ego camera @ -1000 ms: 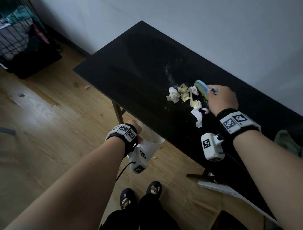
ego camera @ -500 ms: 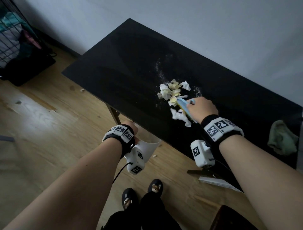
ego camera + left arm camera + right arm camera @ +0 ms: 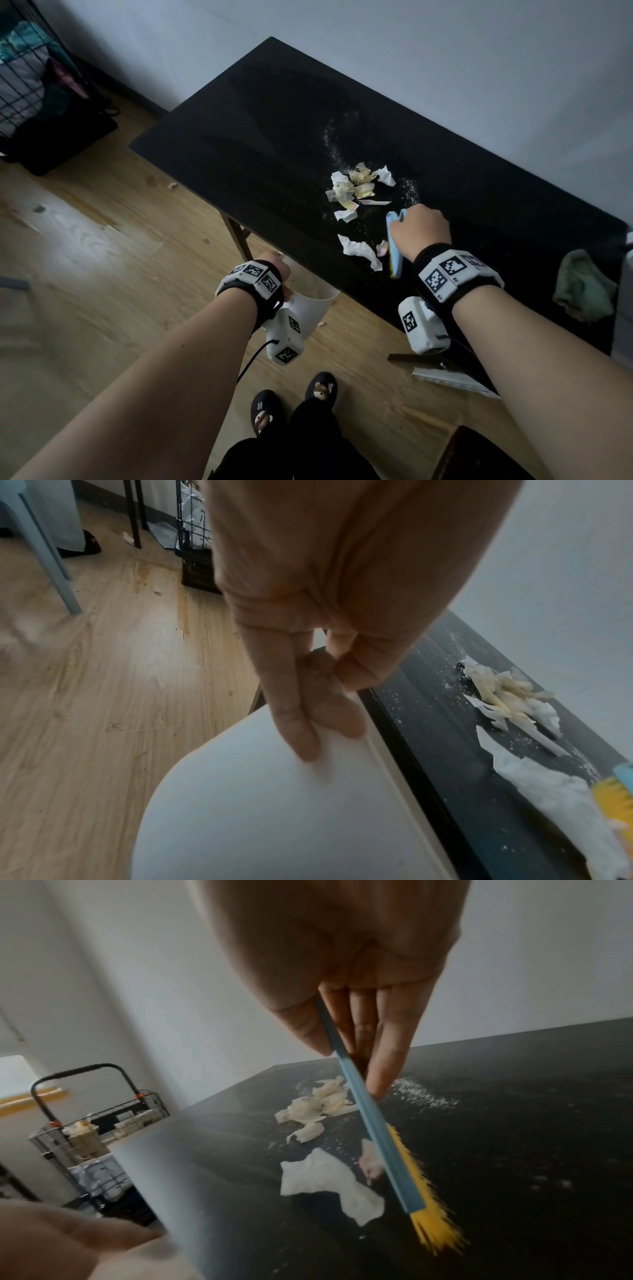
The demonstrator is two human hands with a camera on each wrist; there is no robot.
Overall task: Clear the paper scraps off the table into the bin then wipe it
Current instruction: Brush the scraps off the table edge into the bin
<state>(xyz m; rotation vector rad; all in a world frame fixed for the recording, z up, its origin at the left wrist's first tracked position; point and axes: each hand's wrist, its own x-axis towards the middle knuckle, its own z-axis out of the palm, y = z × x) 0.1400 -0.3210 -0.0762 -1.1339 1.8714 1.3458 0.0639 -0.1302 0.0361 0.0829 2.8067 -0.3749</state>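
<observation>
A heap of white and yellowish paper scraps [image 3: 358, 186] [image 3: 318, 1104] lies mid-table on the black table [image 3: 260, 144], with white crumbs around it. A larger white scrap [image 3: 359, 250] [image 3: 329, 1183] [image 3: 555, 794] lies nearer the front edge. My right hand [image 3: 419, 233] [image 3: 346, 1031] grips a blue brush with yellow bristles [image 3: 395, 251] [image 3: 387, 1150], its bristles on the table just right of that scrap. My left hand [image 3: 277, 270] [image 3: 315, 696] holds the rim of a white bin [image 3: 313, 308] [image 3: 274, 804] below the table's front edge.
A green cloth [image 3: 582, 287] lies at the table's right end. A wire cart with clothes [image 3: 30, 85] [image 3: 99, 1129] stands at the far left on the wooden floor [image 3: 85, 274]. My slippered feet [image 3: 291, 401] stand below, beside a paper sheet [image 3: 452, 378] on the floor.
My right hand has drawn the brush from behind the heap toward the front edge, pulling a large scrap away from the pile. The left hand keeps holding the bin in place.
</observation>
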